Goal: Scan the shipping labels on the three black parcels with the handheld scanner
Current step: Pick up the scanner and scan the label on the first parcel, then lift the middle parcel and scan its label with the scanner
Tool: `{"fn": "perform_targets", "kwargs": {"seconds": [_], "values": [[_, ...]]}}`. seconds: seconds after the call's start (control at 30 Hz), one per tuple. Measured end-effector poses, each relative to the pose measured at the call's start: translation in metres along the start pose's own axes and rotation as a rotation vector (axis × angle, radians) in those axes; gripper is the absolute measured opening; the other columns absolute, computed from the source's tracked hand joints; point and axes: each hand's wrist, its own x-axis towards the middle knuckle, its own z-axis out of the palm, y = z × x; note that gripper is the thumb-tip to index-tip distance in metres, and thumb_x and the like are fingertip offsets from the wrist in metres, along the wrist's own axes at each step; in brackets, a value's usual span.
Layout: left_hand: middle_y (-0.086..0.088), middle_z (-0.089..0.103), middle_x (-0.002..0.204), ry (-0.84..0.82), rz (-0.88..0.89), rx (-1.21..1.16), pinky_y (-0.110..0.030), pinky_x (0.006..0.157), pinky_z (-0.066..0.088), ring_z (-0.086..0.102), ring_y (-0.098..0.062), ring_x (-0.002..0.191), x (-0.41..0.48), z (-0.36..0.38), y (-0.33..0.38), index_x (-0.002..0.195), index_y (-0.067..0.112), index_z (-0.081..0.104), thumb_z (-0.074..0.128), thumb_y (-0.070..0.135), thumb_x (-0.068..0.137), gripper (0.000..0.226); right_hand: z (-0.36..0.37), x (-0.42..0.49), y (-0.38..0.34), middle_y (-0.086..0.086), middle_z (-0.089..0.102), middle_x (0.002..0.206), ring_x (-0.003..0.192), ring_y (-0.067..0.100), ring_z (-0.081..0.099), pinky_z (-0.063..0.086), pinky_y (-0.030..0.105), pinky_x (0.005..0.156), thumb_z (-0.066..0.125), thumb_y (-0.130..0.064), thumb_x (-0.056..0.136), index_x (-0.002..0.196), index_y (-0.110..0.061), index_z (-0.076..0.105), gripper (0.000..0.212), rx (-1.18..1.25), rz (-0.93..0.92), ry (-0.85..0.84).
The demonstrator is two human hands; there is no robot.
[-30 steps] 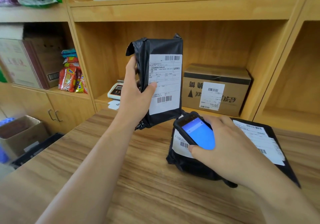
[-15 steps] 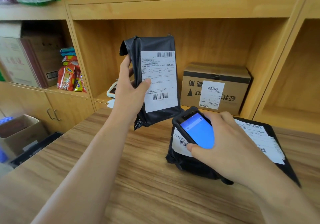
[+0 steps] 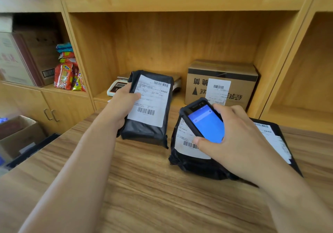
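Looking down from the head cam, the left hand [image 3: 122, 103] is wrapped around the left edge of a black parcel [image 3: 149, 110], thumb pressed flat on its white label [image 3: 150, 101]. That parcel's near end sits on the wooden bench [image 3: 144, 187] while the far end is tipped up a bit, label facing the camera, barcode near the bottom.

The right hand [image 3: 239, 139] is curled around the handheld scanner [image 3: 203, 121], thumb on the near edge and fingers over the far side. Its screen glows blue and the thing is tilted, held just above the second black parcel [image 3: 194, 164], which lies flat on the bench with its label up. The scanner covers part of that label, so only the barcode strip beside the thumb shows. The third black parcel [image 3: 281, 139] is a flatter one lying on the bench behind the right hand and mostly hidden by it, with a strip of label visible.

Behind the bench is a wooden shelf unit [image 3: 162, 0]. In the middle cubby there's a cardboard box [image 3: 221, 81] with its own label, and a small scale [image 3: 117, 86] peeking out behind the lifted parcel. The left cubby has some colourful snack packs [image 3: 66, 74]. Down on the floor at left sits an open carton [image 3: 19, 133].
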Motion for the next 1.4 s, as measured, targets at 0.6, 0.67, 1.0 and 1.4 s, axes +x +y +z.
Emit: {"fn": "perform_targets", "kwargs": {"seconds": [0.6,0.67,1.0,1.4], "values": [[-0.016,0.074,0.12,-0.004,-0.263,0.324,-0.051,0.099,0.056,0.072,-0.036,0.109,0.016,-0.002,-0.039,0.123,0.019,0.062,0.045,0.0,0.105,0.031,0.0,0.005,0.007,-0.01,0.039,0.12,0.102,0.01,0.045,0.038,0.027,0.073,0.07,-0.064,0.072,0.144,-0.036,0.037,0.084,0.025,0.02,0.049],[-0.016,0.074,0.12,0.005,-0.265,0.319,-0.053,0.099,0.057,0.073,-0.036,0.108,0.017,-0.002,-0.04,0.127,0.017,0.064,0.046,0.001,0.105,0.033,0.001,0.006,0.008,-0.011,0.039,0.12,0.102,0.01,0.046,0.039,0.028,0.073,0.069,-0.065,0.071,0.143,-0.036,0.037,0.085,0.021,0.013,0.055],[-0.009,0.075,0.09,0.045,-0.264,0.414,-0.033,0.071,0.055,0.071,-0.022,0.079,0.02,-0.008,-0.048,0.09,0.015,0.07,0.06,0.006,0.102,0.018,0.003,0.007,0.008,-0.01,0.038,0.122,0.104,0.01,0.045,0.038,0.028,0.076,0.07,-0.064,0.071,0.146,-0.035,0.035,0.088,0.02,0.009,0.051],[-0.006,0.066,0.139,0.161,0.022,0.601,-0.043,0.111,0.044,0.058,-0.028,0.132,0.016,-0.007,-0.034,0.142,0.014,0.062,0.072,0.024,0.094,0.05,-0.003,0.007,0.008,-0.008,0.04,0.121,0.102,0.01,0.045,0.035,0.019,0.064,0.072,-0.061,0.073,0.14,-0.037,0.039,0.079,0.029,0.007,0.044]]}}
